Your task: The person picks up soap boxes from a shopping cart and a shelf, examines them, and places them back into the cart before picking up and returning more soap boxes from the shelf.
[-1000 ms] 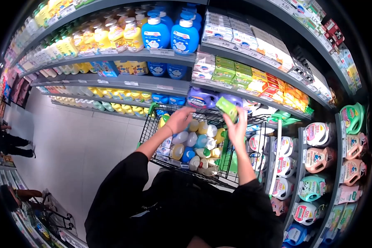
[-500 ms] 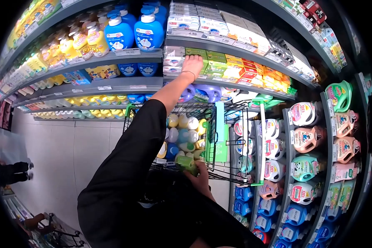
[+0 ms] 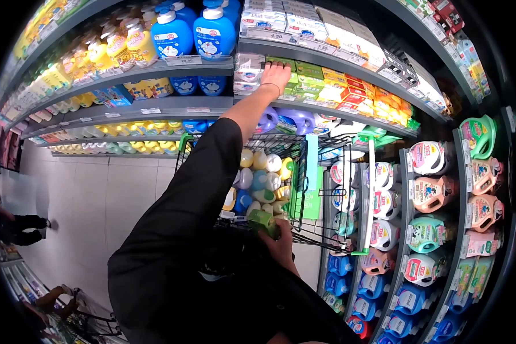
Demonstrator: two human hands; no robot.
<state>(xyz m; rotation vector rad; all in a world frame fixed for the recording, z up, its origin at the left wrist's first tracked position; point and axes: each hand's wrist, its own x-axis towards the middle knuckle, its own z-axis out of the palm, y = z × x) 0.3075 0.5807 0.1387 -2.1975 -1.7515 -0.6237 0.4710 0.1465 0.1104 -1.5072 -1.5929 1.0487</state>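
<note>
Stretched up to the shelf, my left hand [image 3: 275,75] has its fingers curled over a green box in the row of green boxes [image 3: 308,80]; its fingertips are partly hidden. White boxes [image 3: 249,69] stand just left of it, and red and orange boxes [image 3: 350,92] to the right. Low and close to my body, my right hand [image 3: 279,238] holds another green box [image 3: 262,222] by its right side. That box is over the near end of a wire cart [image 3: 300,200], where several white, yellow and blue bottles [image 3: 260,180] lie.
Blue pump bottles [image 3: 213,35] and yellow ones [image 3: 139,43] line the upper left shelves. Detergent jugs [image 3: 430,195] fill the right shelves. Purple jugs [image 3: 297,120] sit under the boxes. A person's dark-clothed legs [image 3: 26,229] show at the left; another cart [image 3: 92,321] is lower left.
The view has shifted slightly, so shelves and cart sit a little further right. My left hand remains at the green boxes. The green box in my right hand has tilted and shows more clearly.
</note>
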